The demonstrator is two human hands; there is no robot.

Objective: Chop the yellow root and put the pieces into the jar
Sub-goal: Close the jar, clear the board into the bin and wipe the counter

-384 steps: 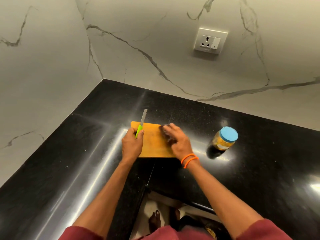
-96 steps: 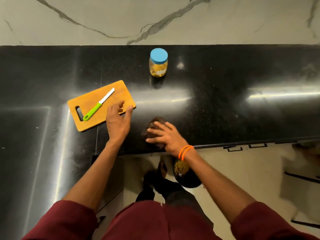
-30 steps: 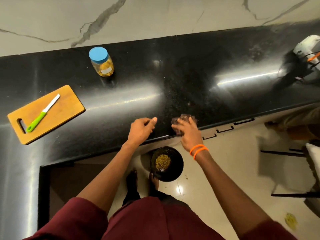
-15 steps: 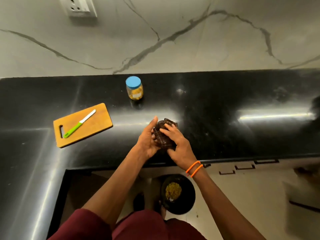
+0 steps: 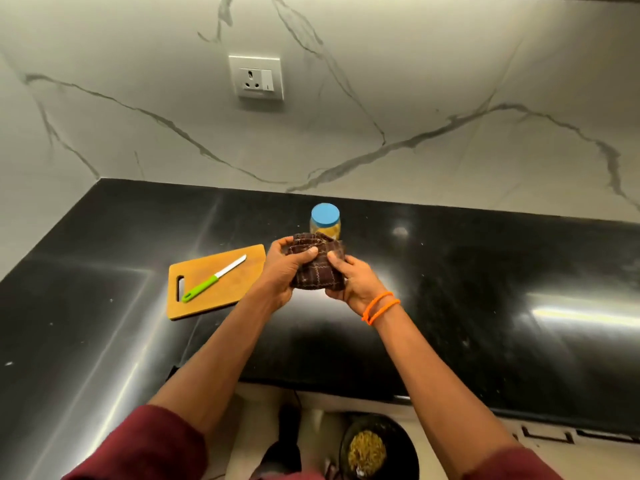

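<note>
I have both my left hand [image 5: 287, 268] and right hand [image 5: 356, 282] curled round a folded checked cloth [image 5: 318, 271], with the lidded jar [image 5: 325, 221] just beyond at twelve o'clock, nearer my right; no root shows.
</note>
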